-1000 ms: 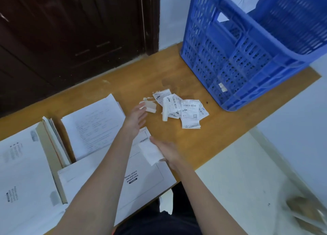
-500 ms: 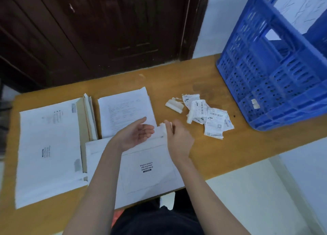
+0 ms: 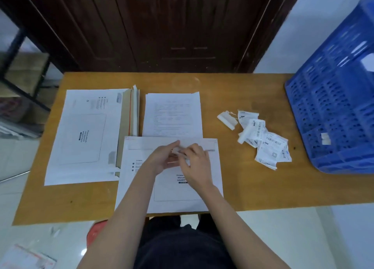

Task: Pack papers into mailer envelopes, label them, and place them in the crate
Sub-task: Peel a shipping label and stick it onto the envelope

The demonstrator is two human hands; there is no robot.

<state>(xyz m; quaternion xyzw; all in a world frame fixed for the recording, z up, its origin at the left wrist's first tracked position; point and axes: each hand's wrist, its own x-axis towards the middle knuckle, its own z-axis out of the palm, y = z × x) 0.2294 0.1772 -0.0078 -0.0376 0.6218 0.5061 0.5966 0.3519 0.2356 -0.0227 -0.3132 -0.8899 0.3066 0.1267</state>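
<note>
Centrally, small label (image 3: 178, 151) pinched between both hands' fingers (image 3: 183, 154), above mailer (image 3: 139, 187)

Both hands (image 3: 180, 159) pinching a small white slip (image 3: 178, 151) over a mailer envelope (image 3: 139, 179) (printed side up), blue crate (image 3: 334, 110) at right

Two bare arms and dark clothes

The left hand (image 3: 162, 159) and the right hand (image 3: 195, 165) wear no gloves, rings or watch. Back from the fingers, both arms are bare all the way to the edge of the picture, so no sleeves show. Further back from the fingers, between the two arms, are dark clothes (image 3: 182, 246), nearly black. The cloth looks plain, with no pattern or writing on it.
</note>
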